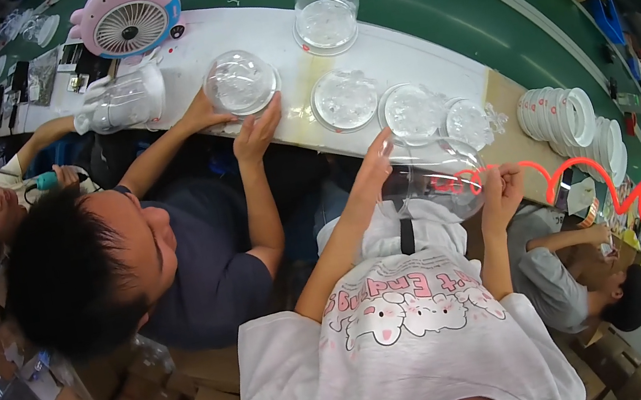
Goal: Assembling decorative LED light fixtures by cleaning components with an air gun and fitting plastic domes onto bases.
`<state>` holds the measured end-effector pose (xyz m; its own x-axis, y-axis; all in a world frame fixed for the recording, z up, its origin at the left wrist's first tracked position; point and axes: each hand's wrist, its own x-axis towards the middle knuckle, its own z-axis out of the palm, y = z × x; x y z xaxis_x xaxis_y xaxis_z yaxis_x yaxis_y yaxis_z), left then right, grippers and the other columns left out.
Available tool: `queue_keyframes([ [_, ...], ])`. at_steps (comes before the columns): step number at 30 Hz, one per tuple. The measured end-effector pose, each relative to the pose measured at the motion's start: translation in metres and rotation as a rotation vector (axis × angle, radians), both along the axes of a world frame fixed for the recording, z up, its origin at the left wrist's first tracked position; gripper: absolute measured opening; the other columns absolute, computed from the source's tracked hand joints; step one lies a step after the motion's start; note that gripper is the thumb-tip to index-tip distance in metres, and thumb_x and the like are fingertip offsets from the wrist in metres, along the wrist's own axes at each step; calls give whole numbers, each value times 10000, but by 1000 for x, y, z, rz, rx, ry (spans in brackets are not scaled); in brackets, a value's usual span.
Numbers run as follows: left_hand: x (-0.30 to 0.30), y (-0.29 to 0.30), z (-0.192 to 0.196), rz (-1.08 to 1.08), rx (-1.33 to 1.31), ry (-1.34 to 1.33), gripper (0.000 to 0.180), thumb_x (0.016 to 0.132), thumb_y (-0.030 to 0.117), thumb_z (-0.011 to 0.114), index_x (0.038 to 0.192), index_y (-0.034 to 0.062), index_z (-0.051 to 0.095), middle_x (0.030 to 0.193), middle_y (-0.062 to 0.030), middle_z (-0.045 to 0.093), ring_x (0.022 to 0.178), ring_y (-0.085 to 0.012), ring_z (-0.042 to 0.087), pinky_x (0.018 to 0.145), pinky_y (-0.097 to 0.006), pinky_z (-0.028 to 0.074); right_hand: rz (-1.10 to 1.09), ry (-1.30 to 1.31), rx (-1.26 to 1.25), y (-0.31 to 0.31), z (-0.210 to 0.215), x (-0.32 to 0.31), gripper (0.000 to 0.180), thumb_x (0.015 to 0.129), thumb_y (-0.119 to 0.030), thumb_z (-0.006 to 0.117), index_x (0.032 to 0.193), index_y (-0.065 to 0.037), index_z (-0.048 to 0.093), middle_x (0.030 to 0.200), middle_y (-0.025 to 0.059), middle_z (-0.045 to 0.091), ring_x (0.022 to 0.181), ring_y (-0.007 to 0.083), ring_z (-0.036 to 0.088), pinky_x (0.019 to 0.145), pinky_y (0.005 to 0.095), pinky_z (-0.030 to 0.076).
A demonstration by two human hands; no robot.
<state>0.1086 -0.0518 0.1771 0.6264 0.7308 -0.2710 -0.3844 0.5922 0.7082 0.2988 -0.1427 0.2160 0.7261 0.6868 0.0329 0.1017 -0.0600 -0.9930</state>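
A clear plastic dome [441, 179] lies on its side in front of my chest, held up off the table. My left hand [375, 169] is closed on its left rim. At the dome's right end, my right hand [500, 190] has its fingers pinched together. A red coiled hose [612, 187] runs from the right up to these fingers, and red loops show through the dome. Whether the fingers grip the hose or the dome's edge, I cannot make out. Just beyond the dome sit white round bases [412, 111] with clear, crumpled-looking pieces on them.
A co-worker [200, 247] on my left holds another dome on a base [242, 83]. A covered dome [326, 15] stands at the back. White rings [559, 115] are stacked at the right. A pink fan [128, 24] stands far left. Another person [574, 275] sits at right.
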Motion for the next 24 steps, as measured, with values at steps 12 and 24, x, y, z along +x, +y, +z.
queue_keyframes([
  [12,-20,-6,-28,70,321,207,429,888,132,461,1294,56,345,1021,-90,599,912,-105,548,818,-241,416,48,113,-104,30,-12,17,183,877,-160,484,719,-86,426,598,-72,333,524,1,281,458,168,211],
  [24,-26,69,-162,130,816,1320,972,566,301,773,1303,-28,232,1338,-200,289,1276,-393,147,1002,-513,181,347,-711,-79,179,29,-22,254,778,-250,636,767,-39,494,631,8,503,513,57,421,489,197,352],
])
